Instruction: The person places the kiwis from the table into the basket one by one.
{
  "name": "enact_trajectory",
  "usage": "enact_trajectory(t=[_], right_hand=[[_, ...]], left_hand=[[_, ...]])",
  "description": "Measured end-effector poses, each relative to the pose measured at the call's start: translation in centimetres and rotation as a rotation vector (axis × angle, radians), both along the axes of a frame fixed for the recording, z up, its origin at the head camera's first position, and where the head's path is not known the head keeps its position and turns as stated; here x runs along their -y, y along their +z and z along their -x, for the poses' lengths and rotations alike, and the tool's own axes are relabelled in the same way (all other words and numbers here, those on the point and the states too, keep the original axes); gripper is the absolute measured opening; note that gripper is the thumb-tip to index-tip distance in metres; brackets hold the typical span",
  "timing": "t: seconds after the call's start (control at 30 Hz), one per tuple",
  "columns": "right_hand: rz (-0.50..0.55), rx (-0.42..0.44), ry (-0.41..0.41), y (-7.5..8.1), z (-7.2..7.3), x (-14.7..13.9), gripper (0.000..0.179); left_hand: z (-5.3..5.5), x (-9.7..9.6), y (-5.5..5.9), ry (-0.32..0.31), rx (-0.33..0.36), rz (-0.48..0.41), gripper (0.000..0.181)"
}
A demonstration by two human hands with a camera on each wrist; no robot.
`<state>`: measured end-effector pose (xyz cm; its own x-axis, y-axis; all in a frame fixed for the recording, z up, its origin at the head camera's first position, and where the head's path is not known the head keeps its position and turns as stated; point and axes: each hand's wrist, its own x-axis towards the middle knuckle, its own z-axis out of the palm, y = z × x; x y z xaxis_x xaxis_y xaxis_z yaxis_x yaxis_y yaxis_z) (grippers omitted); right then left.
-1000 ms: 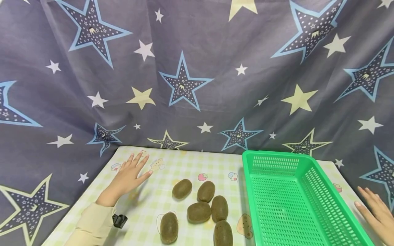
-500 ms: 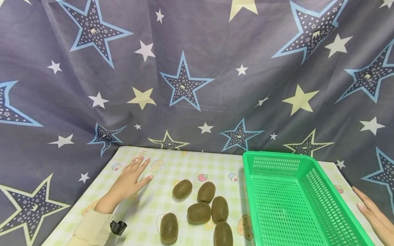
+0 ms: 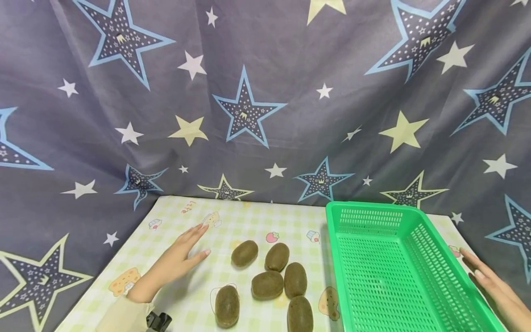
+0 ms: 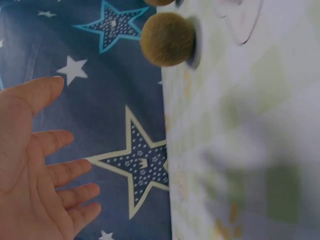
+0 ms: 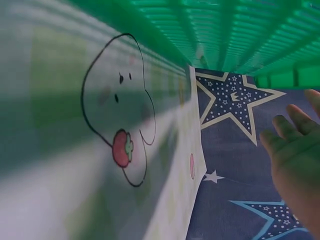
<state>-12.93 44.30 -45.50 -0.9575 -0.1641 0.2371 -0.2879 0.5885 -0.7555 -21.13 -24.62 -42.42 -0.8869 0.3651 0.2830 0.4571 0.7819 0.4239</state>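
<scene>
Several brown kiwis lie on the checked tablecloth in the head view, among them a lone kiwi [image 3: 227, 306] at the front left and a kiwi [image 3: 244, 253] at the back. My left hand [image 3: 176, 260] hovers to their left, fingers extended and nothing in it. In the left wrist view its palm and spread fingers show, with one kiwi [image 4: 167, 39] beyond. To the right of the kiwis stands a green plastic basket [image 3: 333, 258] with nothing in it. My right hand [image 3: 495, 286], fingers straight, is right at the basket's outer right side.
A pale green checked tablecloth [image 3: 249, 216] with cartoon prints covers the table. Behind it hangs a dark curtain [image 3: 290, 55] patterned with stars. A small black clip-like device [image 3: 158, 321] sits at the left wrist.
My left hand has turned more edge-on and shifted slightly nearer. My right hand has moved left, up to the basket's side. Kiwis and basket stay in place.
</scene>
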Motion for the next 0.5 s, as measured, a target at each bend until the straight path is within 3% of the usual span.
enact_trajectory(t=[0.23, 0.37, 0.5], right_hand=[[-0.027, 0.241, -0.071, 1.1, 0.3, 0.7, 0.054], [-0.043, 0.294, -0.103, 1.3, 0.5, 0.8, 0.06], [-0.02, 0.306, -0.12, 1.3, 0.6, 1.0, 0.061]], left_hand=[[-0.5, -0.9, -1.3, -0.069, 0.052, -0.119, 0.057], [-0.9, -1.4, -1.8, -0.102, 0.131, -0.188, 0.053], [-1.2, -1.5, -2.1, -0.201, 0.171, -0.232, 0.049]])
